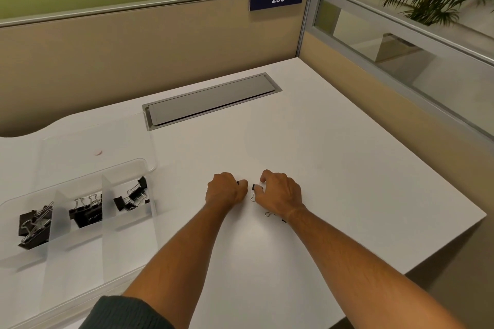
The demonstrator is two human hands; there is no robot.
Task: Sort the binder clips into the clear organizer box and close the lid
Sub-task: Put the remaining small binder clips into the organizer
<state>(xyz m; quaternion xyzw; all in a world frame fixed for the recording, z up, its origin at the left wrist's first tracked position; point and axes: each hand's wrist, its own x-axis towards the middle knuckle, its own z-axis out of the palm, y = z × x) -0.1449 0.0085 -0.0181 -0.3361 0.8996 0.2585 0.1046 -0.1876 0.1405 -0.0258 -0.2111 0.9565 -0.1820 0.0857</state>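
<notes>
A clear organizer box (80, 256) lies at the left of the white desk, its lid (112, 141) open and lying flat behind it. Three of its compartments hold black binder clips: large (33, 224), medium (87, 212) and small (132, 196). My left hand (226, 191) is closed on a small black clip that barely shows at its fingertips. My right hand (279, 193), just beside it, pinches a small binder clip (254, 191) on the desk. Another small clip (268, 214) peeks out from under my right wrist.
A grey cable hatch (211, 100) is set into the desk behind the hands. Beige partitions (149, 43) close the back and right side. The desk edge (438, 246) runs diagonally at the right.
</notes>
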